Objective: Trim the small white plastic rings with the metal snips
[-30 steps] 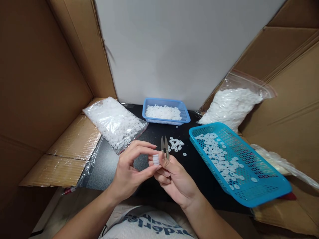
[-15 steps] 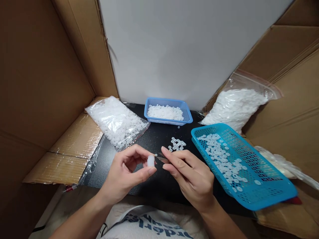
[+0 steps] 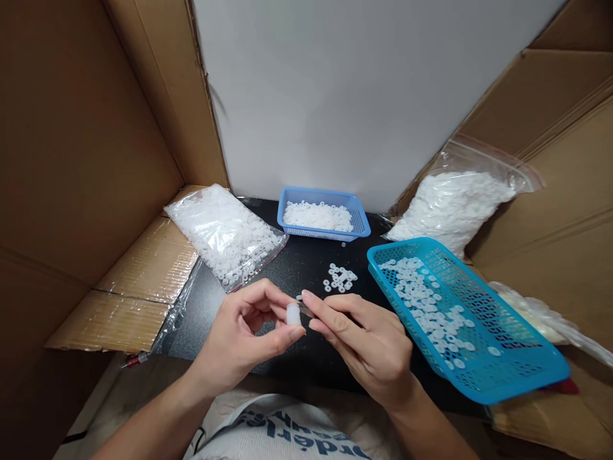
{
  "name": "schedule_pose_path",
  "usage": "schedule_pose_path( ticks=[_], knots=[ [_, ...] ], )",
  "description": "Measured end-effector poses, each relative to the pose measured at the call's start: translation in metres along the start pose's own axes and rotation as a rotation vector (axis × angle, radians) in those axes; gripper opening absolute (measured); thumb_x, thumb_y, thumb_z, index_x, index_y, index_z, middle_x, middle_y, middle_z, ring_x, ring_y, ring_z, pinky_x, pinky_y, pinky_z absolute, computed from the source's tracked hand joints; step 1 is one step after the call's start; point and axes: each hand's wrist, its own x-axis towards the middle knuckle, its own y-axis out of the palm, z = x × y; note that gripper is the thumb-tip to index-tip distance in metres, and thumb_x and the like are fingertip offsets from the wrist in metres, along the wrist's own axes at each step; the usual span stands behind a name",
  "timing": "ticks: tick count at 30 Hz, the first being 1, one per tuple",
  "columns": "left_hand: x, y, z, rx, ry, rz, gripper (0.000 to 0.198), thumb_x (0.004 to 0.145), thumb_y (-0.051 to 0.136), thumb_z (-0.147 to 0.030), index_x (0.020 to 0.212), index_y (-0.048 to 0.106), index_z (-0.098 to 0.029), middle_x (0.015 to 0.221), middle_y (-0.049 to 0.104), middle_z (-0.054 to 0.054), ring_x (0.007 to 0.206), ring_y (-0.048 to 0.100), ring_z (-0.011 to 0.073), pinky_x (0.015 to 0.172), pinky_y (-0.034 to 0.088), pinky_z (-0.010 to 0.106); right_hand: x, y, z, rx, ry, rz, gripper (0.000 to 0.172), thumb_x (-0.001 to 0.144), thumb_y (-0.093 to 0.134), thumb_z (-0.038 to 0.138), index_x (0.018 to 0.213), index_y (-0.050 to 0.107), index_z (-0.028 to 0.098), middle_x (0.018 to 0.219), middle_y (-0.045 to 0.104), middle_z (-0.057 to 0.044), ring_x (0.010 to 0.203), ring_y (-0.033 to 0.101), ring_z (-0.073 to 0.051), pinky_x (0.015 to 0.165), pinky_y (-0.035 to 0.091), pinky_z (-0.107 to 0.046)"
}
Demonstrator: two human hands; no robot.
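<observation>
Between the thumb and index finger of my left hand [image 3: 258, 322] is a small white cylindrical piece [image 3: 293, 314]. My right hand [image 3: 366, 338] is pinched around a thin metal tool, mostly hidden by the fingers, whose tip is close beside the white piece. Both hands are over the front of the black table [image 3: 201, 326], fingertips nearly meeting. Just beyond them lies a small pile of white rings [image 3: 340, 278]. The light blue basket [image 3: 360, 235] farther back holds many white rings. At the right, a larger turquoise basket [image 3: 507, 377] has white rings scattered in it.
A clear bag of white rings [image 3: 225, 236] lies at the back left, and another full bag [image 3: 454, 201] leans at the back right. A third bag [image 3: 536, 313] is behind the turquoise basket. Cardboard walls [image 3: 158, 83] and a white panel [image 3: 364, 89] enclose the table.
My right hand has moved slightly left, its fingertips now nearer the white piece and covering more of the metal tool. My left hand has shifted a little to the right with the piece.
</observation>
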Motion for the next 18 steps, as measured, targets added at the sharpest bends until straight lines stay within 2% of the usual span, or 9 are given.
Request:
schedule_pose_path(
  ticks=[18],
  knots=[
    [-0.0038, -0.0014, -0.004, 0.012, -0.017, 0.006, 0.021, 0.079, 0.086, -0.024, 0.083, 0.066, -0.018, 0.073, 0.067, -0.003, 0.065, 0.056, 0.0083, 0.061, 0.045, 0.018, 0.0052, -0.0026, 0.0033, -0.016, -0.019, 0.016, 0.032, 0.103, 0.06, 0.013, 0.132, 0.072, 0.018, 0.079, 0.073, -0.004, 0.067, 0.066, -0.012, 0.06, 0.051, -0.024]
  ],
)
